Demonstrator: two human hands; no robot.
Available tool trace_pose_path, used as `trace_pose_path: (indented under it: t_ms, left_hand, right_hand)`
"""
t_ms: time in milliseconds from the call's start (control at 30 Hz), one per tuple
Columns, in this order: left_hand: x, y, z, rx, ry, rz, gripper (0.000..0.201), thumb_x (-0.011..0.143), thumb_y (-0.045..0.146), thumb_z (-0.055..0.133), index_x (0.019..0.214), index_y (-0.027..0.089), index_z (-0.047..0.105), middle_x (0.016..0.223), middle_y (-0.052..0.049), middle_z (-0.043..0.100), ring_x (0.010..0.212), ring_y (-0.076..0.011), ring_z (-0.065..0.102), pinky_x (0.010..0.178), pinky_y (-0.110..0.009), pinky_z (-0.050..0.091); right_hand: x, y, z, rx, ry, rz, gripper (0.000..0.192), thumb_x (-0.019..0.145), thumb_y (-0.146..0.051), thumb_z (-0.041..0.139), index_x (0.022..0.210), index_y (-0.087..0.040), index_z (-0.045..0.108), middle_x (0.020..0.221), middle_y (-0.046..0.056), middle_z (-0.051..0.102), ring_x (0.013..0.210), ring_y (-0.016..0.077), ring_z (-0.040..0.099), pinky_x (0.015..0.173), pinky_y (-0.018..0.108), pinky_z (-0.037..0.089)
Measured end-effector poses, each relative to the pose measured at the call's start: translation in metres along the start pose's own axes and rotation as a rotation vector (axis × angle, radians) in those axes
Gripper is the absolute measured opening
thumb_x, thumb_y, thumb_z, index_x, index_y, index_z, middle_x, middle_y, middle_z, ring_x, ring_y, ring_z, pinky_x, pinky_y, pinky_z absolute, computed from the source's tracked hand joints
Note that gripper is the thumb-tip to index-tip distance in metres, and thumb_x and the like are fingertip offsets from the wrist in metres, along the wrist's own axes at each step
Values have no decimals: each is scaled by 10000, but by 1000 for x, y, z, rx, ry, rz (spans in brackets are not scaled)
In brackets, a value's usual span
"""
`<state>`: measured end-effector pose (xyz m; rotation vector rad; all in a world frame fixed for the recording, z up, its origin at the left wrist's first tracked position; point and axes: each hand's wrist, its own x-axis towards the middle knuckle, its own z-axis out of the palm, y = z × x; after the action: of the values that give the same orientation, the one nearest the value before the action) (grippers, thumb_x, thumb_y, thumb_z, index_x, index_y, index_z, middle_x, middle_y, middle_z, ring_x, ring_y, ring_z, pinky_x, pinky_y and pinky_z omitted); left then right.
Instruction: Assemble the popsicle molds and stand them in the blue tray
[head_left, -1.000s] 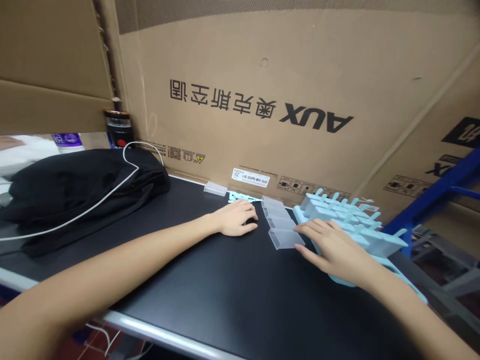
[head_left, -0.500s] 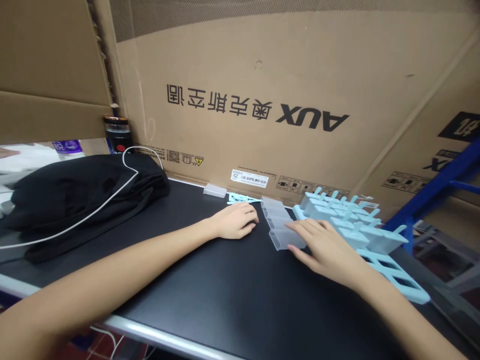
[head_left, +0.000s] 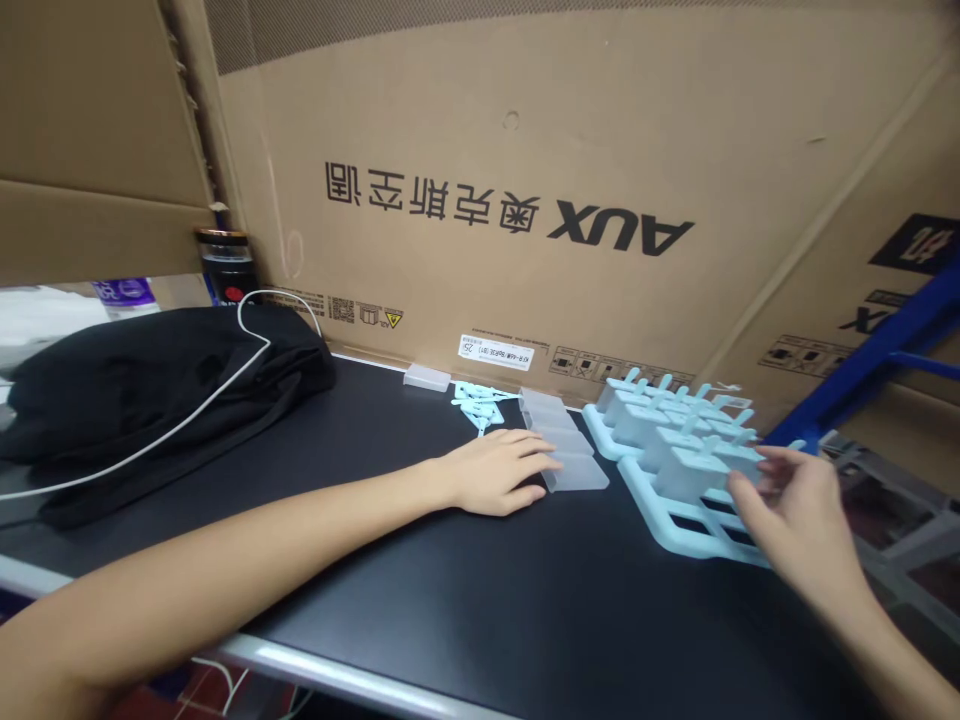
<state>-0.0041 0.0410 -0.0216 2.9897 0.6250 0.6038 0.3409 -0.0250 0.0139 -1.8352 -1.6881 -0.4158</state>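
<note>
Black tabletop (head_left: 450, 590), smooth, pale metal trim (head_left: 360, 682) along the near edge. Directly on it, left to right: slumped black cloth bag (head_left: 135, 370), small translucent box (head_left: 427, 378) near the back edge, little heap of light blue pieces (head_left: 480, 410), row of translucent sleeves (head_left: 581, 473). Far right, light blue racking (head_left: 646, 510), open slots in its near part, one piece or two unclear.
</note>
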Motion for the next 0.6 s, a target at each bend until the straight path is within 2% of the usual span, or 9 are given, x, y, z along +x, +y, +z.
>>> trace_pose_path:
  t_ms: [67, 133, 267, 400, 600]
  left_hand:
    - [-1, -1, 0, -4, -12, -2, 426, 989, 380, 445, 1386, 227, 457, 1489, -83, 477, 1416, -262, 374, 1175, -446, 322]
    - [-1, -2, -1, -1, -18, 6, 430, 988, 378, 441, 1389, 222, 460, 1489, -88, 471, 1406, -265, 381, 1172, -440, 323]
    - [-1, -1, -3, 8, -10, -7, 427, 977, 389, 451, 1379, 246, 475, 1466, -94, 469, 1361, -280, 416, 1130, -446, 369]
    - [-1, -1, -3, 6, 6, -7, 429, 966, 390, 468, 1375, 262, 482, 1429, -101, 477, 1309, -284, 447, 1092, -444, 407]
    - [-2, 0, -6, 34, 50, 52, 398, 956, 342, 486, 1343, 255, 516, 1412, -103, 480, 1268, -283, 467, 1056, -434, 432]
  right_hand:
    - [0, -1, 5, 111, -87, 115, 441, 896, -502, 349, 1183, -168, 376, 994, 158, 541, 921, 317, 597, 799, 421, 489]
    - [-2, -5, 11, 142, -196, 159, 440, 866, -540, 399, 1132, -190, 380, 935, 137, 583, 821, 297, 618, 723, 401, 493]
    - [-4, -13, 20, -53, -370, 165, 519, 752, -726, 517, 864, -224, 452, 715, 93, 600, 677, 309, 614, 625, 403, 461]
    - [-6, -20, 17, -196, -407, 138, 562, 815, -783, 377, 602, -263, 393, 649, 126, 607, 667, 316, 627, 626, 403, 440]
    - [-9, -26, 16, -249, -334, 109, 562, 840, -751, 376, 577, -256, 417, 641, 141, 628, 653, 314, 643, 605, 386, 447]
